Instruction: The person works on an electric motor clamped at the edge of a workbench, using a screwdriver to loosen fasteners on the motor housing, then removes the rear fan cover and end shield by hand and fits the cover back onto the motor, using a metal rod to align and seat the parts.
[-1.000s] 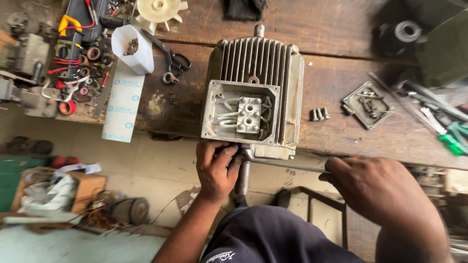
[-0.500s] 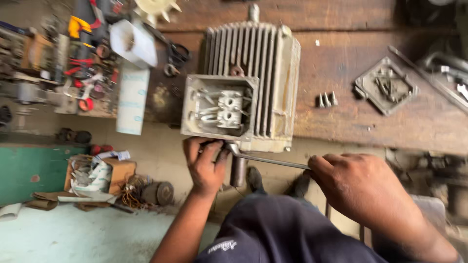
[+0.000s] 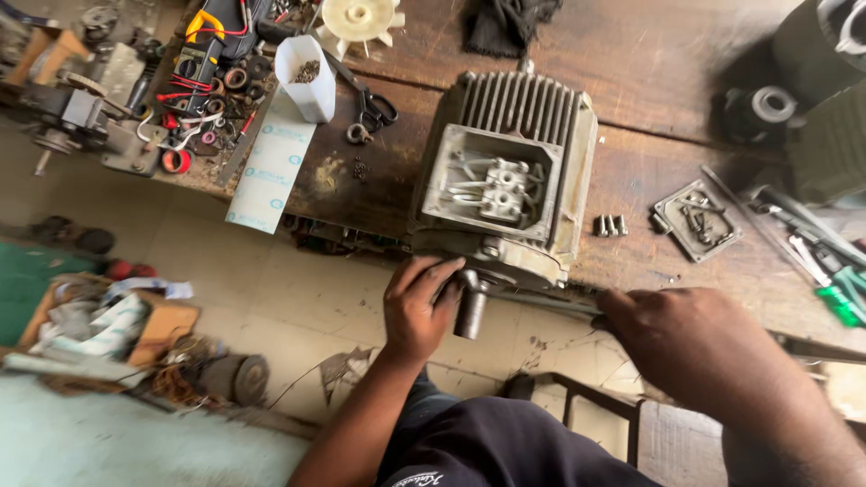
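The motor's front end is hidden behind the left hand (image 3: 417, 311), which is curled around the dark shaft (image 3: 470, 311). The grey finned motor (image 3: 505, 185) is laid on the wooden bench (image 3: 658, 68), shaft pointing towards the person, terminal box open upwards. A thin rod (image 3: 550, 302) is gripped by the closed right hand (image 3: 695, 356).

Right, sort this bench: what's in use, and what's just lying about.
In use: grey motor; its shaft, gripped by the left hand; the thin metal rod, held by the right hand.

Lying about: white cup; scissors; fan wheel; three bolts; cover plate.
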